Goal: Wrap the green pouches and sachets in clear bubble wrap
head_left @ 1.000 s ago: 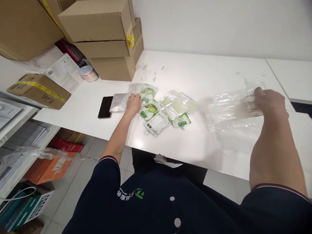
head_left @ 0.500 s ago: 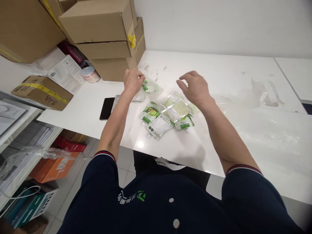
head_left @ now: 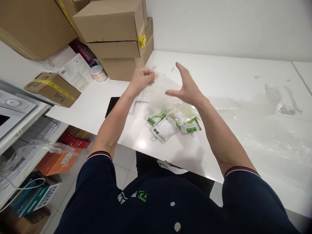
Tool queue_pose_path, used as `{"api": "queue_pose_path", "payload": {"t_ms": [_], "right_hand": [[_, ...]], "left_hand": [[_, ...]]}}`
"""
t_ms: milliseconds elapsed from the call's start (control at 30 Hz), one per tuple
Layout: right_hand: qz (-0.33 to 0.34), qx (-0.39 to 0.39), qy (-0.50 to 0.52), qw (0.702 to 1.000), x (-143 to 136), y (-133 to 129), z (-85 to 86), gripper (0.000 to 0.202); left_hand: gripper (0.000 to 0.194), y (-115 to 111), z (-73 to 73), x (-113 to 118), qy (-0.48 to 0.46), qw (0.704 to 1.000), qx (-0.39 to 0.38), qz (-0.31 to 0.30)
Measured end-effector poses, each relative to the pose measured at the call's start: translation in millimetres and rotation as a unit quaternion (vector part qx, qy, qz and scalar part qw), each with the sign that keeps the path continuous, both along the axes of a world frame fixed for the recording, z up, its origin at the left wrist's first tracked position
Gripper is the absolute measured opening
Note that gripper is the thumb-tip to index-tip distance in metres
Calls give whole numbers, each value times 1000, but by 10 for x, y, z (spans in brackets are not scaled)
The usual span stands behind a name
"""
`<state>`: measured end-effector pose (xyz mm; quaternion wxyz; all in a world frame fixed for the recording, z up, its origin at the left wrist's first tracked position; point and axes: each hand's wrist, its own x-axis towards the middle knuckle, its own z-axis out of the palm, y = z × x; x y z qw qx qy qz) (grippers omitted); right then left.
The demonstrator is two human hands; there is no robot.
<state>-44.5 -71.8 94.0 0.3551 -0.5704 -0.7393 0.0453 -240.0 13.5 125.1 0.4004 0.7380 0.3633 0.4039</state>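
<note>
My left hand is closed, its fingertips pinching the edge of a translucent plastic bag. The bag hangs over the table between my hands and blurs what lies behind it. Beside the bag, my right hand is open, thumb and fingers spread wide apart. Below the hands lies a loose pile of green-and-white spouted pouches. A white-backed pouch is in front, a green pouch at its right, and a flat packet of pale green stuff on top. Another green pouch is partly covered.
A dark phone lies behind my left forearm. Stacked cardboard boxes, a round tin and a taped carton stand at the left. Clear plastic film spreads over the white table's right side.
The translucent bag has been swung rightward and now spreads between my hands, over part of the pile. My right hand has opened wider. The camera view has shifted slightly.
</note>
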Motion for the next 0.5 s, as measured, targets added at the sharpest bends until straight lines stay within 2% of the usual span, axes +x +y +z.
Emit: {"api": "queue_pose_path", "payload": {"t_ms": [33, 100, 167, 200, 267, 333, 400, 433, 500], "right_hand": [[22, -16, -2, 1000, -41, 4, -6, 65], [41, -66, -8, 997, -110, 16, -26, 44], [12, -98, -7, 995, -106, 22, -47, 28], [-14, -99, -5, 995, -68, 19, -54, 27], [-65, -82, -1, 994, 56, 1, -60, 29], [-97, -67, 3, 993, 187, -32, -56, 32], [-120, -63, 7, 991, 265, -75, -41, 36], [-131, -63, 8, 989, 276, -98, -26, 38], [-146, -64, 4, 987, 246, -136, 21, 41]], "left_hand": [[20, 14, -86, -25, 8, 1000, -1, -10], [16, 86, -257, -111, 41, 999, 13, -28], [14, 198, -443, -259, 116, 992, 41, -27], [14, 254, -547, -346, 170, 984, 56, -15], [20, 342, -766, -508, 315, 945, 72, 38], [19, 392, -953, -605, 365, 925, 74, 79], [7, 428, -1035, -615, 369, 920, 78, 102], [8, 447, -1021, -592, 364, 921, 85, 110], [18, 480, -875, -507, 327, 930, 114, 125]]}}
